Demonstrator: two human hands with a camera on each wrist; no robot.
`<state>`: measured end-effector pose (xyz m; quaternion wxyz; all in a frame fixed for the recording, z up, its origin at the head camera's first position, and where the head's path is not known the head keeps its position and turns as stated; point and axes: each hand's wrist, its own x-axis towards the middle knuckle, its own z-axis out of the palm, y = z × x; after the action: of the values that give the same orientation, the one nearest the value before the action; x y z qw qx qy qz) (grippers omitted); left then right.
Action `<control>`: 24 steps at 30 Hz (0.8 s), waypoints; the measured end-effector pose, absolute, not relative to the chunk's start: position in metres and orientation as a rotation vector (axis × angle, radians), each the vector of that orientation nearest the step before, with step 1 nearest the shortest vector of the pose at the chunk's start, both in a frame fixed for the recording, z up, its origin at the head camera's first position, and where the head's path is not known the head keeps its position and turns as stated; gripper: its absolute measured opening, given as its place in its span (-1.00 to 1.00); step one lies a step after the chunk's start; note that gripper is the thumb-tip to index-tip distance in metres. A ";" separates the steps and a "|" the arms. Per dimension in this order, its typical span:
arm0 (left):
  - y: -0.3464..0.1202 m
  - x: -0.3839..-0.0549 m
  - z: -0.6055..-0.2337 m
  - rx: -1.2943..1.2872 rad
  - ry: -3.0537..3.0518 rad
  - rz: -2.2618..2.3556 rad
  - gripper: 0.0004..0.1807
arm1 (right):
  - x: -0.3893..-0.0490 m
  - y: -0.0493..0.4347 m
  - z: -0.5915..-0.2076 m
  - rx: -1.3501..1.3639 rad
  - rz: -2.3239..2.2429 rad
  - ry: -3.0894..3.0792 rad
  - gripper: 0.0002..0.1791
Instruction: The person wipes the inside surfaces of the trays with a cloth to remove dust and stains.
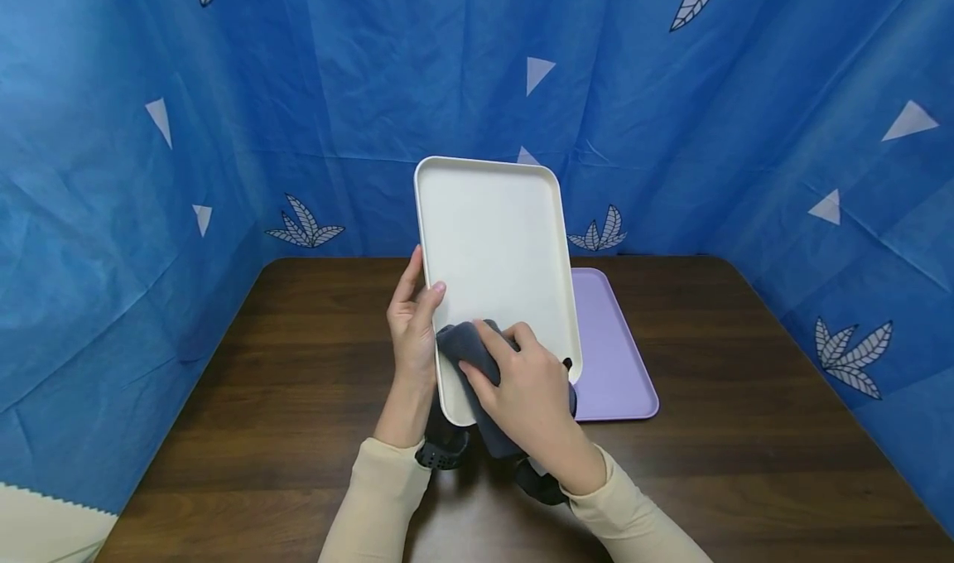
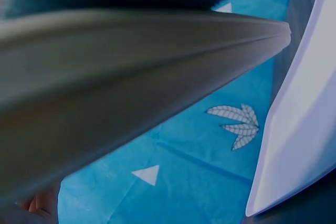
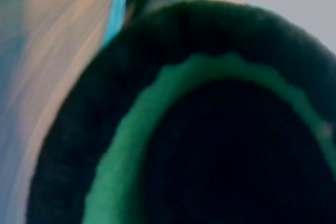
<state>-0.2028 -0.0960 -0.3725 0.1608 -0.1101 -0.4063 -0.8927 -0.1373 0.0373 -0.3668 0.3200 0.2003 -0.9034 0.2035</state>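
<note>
A white rectangular tray [image 1: 495, 240] is held up and tilted above the table in the head view. My left hand [image 1: 415, 327] grips its left edge, thumb over the rim and the other fingers mostly behind. With my right hand [image 1: 529, 381] I hold a dark grey cloth [image 1: 465, 348] against the tray's lower part; the cloth hangs below the tray's bottom edge. In the left wrist view the tray's edge [image 2: 157, 72] runs large and close, with part of the left hand [image 2: 44, 205] at the bottom left. Dark cloth [image 3: 68, 145] folds fill much of the right wrist view.
A purple tray [image 1: 614, 356] lies on the brown wooden table [image 1: 298, 414], partly behind the white tray. Blue patterned curtain [image 1: 373, 91] surrounds the table at the back and sides. Each wrist wears a black strap [image 1: 443, 451].
</note>
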 end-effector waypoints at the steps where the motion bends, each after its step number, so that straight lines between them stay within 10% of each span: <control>1: -0.096 -0.203 -0.373 -0.305 -1.165 -2.551 -0.40 | -0.135 0.034 -0.366 0.536 0.519 -2.366 -0.47; 24: -0.095 -0.202 -0.370 -0.350 -1.069 -2.621 -0.39 | -0.137 0.057 -0.372 0.488 0.522 -2.391 -0.45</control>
<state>-0.2024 -0.0947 -0.3700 0.1443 -0.1216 -0.3708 -0.9093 -0.1374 0.0568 -0.3721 0.3173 0.1853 -0.9087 0.1983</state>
